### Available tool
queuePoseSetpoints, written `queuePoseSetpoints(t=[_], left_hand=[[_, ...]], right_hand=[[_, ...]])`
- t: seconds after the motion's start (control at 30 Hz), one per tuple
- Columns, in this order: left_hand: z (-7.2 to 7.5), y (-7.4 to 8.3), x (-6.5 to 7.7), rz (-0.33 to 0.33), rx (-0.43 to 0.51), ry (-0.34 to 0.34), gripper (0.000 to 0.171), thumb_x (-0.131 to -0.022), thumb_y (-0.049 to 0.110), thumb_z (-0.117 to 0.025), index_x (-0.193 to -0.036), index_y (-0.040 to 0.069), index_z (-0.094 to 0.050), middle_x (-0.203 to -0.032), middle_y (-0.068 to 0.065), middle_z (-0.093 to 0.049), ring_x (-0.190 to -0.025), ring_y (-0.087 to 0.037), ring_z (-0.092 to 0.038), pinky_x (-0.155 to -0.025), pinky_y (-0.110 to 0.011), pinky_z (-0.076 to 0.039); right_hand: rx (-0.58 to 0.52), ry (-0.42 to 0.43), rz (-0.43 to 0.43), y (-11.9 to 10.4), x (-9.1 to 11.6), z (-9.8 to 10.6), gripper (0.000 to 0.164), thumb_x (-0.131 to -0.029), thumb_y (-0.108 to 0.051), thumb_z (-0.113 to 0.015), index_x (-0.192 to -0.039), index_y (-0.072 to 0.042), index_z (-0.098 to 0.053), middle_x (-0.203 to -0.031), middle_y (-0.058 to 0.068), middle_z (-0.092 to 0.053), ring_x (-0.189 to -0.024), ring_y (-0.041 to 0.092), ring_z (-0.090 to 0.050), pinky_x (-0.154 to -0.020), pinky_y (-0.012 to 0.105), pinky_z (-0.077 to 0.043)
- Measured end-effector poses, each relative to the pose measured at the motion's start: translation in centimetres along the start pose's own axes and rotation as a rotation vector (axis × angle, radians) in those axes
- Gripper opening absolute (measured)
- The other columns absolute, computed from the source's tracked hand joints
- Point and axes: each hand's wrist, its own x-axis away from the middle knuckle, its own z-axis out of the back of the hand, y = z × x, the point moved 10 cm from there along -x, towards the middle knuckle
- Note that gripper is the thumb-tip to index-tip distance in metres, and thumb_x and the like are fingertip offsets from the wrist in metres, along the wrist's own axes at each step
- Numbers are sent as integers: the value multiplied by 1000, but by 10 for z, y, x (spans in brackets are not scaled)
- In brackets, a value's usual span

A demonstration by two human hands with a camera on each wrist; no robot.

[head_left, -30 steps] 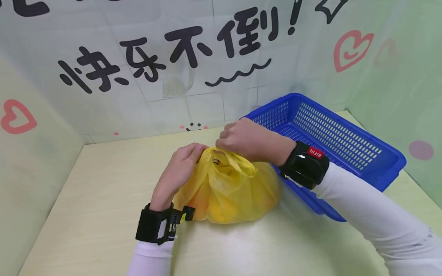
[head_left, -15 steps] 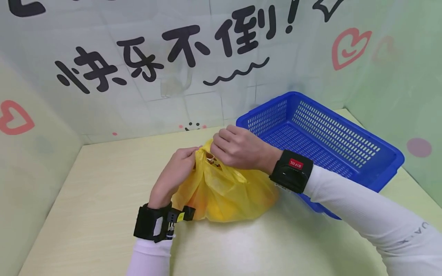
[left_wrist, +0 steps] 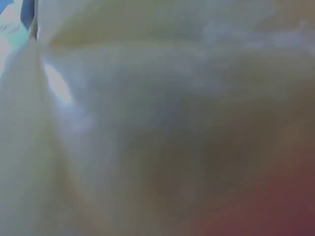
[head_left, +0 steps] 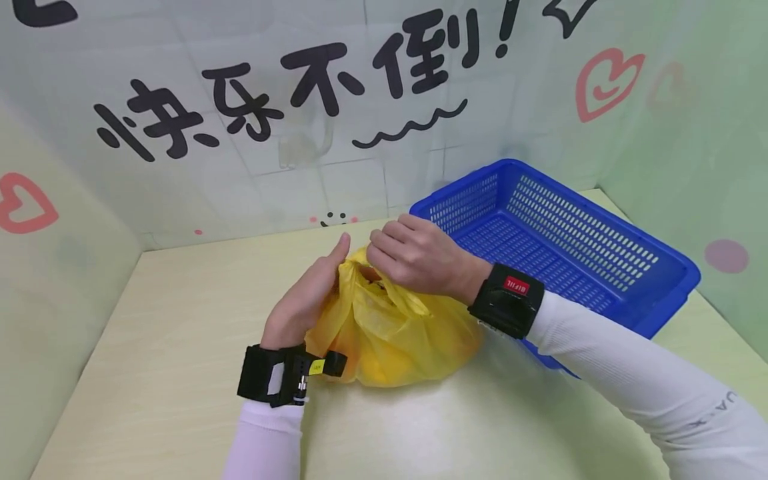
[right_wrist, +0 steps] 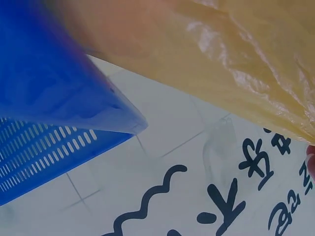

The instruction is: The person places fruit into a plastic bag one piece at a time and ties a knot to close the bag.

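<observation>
A yellow plastic bag (head_left: 402, 340), with orange and yellow contents showing faintly through it, stands on the table in the head view. My right hand (head_left: 414, 257) grips the gathered top of the bag with curled fingers. Against the bag's left upper side rests my left hand (head_left: 309, 293), its thumb straight up and off the plastic. The bag hides its other fingers. Blurred bag plastic (left_wrist: 162, 98) fills most of the left wrist view. In the right wrist view, the bag (right_wrist: 236, 54) is stretched across the top, and a fingertip (right_wrist: 311, 162) shows at the right edge.
A blue perforated basket (head_left: 576, 207) stands at the back right, behind the right forearm and close to the bag. The pale table (head_left: 180, 347) meets a back wall (head_left: 252, 193) with black lettering, plus side walls at left and right.
My right hand has shifted slightly left and down, with its grip still on the bag's top. My left thumb, earlier pinching the bag's edge, has lifted and straightened.
</observation>
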Motion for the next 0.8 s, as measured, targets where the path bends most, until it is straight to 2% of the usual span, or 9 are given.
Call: queuePoseSetpoints(t=[0.07,0.13,0.2,0.27,0.33,0.5,0.63,0.7,0.8], left_hand=[[-4,-4,-5,37,112,-42,67,-99,64,-30,-106,4,-58,-90,0,-62,-81,-11,-64,-72,-20,-53],[-9,-5,-10,43,198,-81,57,-100,59,-38,-106,6,-57,-91,1,-60,-81,-10,-63,-72,-19,-53],[-9,-2,-12,32,227,-69,46,-101,51,-46,-103,7,-60,-89,1,-59,-78,-9,-63,-69,-18,-53],[-5,3,-13,3,213,-16,35,-101,41,-53,-99,7,-64,-85,1,-60,-74,-9,-63,-66,-17,-53],[6,9,-11,-40,174,76,26,-100,34,-58,-98,9,-66,-81,3,-61,-70,-8,-60,-64,-16,-51],[31,28,1,-183,64,317,16,-98,23,-61,-99,8,-65,-73,9,-62,-64,-8,-52,-60,-17,-45],[37,34,4,-254,80,397,15,-97,20,-62,-100,6,-66,-74,10,-67,-65,-8,-55,-63,-17,-49],[38,34,4,-261,92,419,16,-97,22,-63,-100,7,-67,-74,10,-68,-66,-8,-58,-65,-18,-51],[38,33,3,-255,100,436,17,-96,23,-64,-100,8,-68,-74,10,-69,-67,-7,-60,-67,-18,-52]], right_hand=[[-13,9,3,0,0,1,10,-85,-13,-76,-81,-7,-70,-83,5,-75,-73,19,-68,-69,25,-56],[-18,16,8,-1,0,3,8,-86,-11,-75,-81,-7,-70,-82,5,-75,-72,18,-67,-68,24,-55],[-20,20,7,-1,0,5,7,-86,-11,-74,-82,-7,-70,-83,4,-75,-72,18,-67,-68,24,-55],[-16,17,2,0,1,6,7,-86,-12,-74,-84,-6,-71,-84,4,-75,-73,18,-68,-68,24,-55],[-30,10,-13,1,1,7,8,-86,-13,-75,-84,-7,-71,-85,4,-76,-74,18,-69,-70,25,-55],[-173,-24,-106,9,5,6,6,-86,-12,-76,-84,-8,-71,-90,4,-77,-79,18,-71,-72,26,-56],[-312,-76,-199,16,10,2,10,-88,-17,-74,-93,-8,-74,-98,4,-77,-84,19,-70,-75,27,-55],[-373,-95,-248,20,12,1,15,-90,-20,-71,-99,-8,-74,-100,5,-76,-87,20,-68,-78,28,-55],[-480,-84,-343,29,16,5,31,-98,-35,-61,-101,-7,-73,-97,8,-72,-88,22,-64,-80,30,-54]])
